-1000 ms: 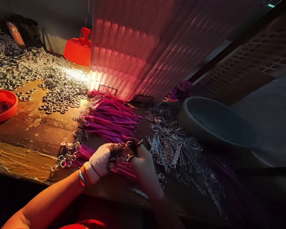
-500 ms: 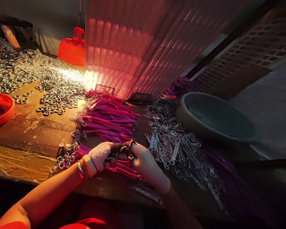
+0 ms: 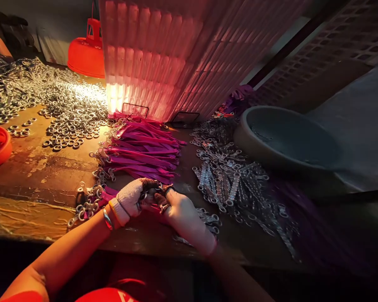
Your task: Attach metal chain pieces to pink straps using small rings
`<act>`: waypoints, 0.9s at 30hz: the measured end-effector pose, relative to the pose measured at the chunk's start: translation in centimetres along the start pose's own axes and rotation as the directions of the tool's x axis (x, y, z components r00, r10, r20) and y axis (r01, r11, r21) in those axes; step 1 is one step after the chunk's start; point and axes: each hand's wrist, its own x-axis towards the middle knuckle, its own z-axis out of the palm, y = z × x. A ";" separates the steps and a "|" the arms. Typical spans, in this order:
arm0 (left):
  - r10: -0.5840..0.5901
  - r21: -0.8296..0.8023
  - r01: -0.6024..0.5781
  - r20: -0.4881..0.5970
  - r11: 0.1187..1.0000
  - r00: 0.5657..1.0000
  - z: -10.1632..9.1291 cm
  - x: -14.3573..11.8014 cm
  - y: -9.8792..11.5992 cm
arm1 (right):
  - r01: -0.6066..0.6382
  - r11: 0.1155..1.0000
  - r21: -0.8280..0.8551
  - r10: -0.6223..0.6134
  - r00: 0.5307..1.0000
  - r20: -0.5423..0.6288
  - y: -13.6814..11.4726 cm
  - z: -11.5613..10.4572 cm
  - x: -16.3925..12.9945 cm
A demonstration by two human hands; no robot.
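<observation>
Right now your gloved left hand (image 3: 130, 200) and your bare right hand (image 3: 179, 209) meet at the near edge of the workbench (image 3: 47, 167), both pinched shut around one pink strap (image 3: 151, 205) and the small metal ring (image 3: 160, 197) at its end. That strap lies just in front of the fanned pile of pink straps (image 3: 141, 153), with a cluster of ring-tipped strap ends (image 3: 88, 205) touching your left wrist side. Judging by how the straps drape flat, this one is light and limp, so it will flop if you grip mid-length; take it close to the end, right behind the hardware. The ring looks hard, smooth and small, likely to slip from bare fingertips, and the glove should bite better. To your right lie loose metal clasps (image 3: 233, 184) beside a grey basin (image 3: 286, 140); a heap of loose rings (image 3: 69, 113) glints under the red lamp (image 3: 86, 54)
</observation>
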 end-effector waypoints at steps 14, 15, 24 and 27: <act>0.174 -0.366 -0.233 -0.187 0.901 0.967 0.8 0.9 -0.8 | 0.137 0.960 0.244 -0.129 0.990 -0.051 -4.4 0.0 -2.5; 0.190 -0.369 -0.256 -0.206 0.893 0.960 1.0 0.7 -0.9 | 0.177 0.973 0.149 -0.166 0.983 -0.082 -4.7 0.6 -2.7; 0.153 -0.372 -0.215 -0.190 0.903 0.970 0.5 -1.8 2.3 | 0.319 0.833 -0.452 -0.477 0.828 -0.294 -2.9 4.5 -6.3; 0.165 -0.208 -0.206 -0.196 0.956 0.967 1.1 -1.3 3.3 | 0.229 0.835 -0.501 -0.405 0.871 -0.277 -0.9 5.3 -5.6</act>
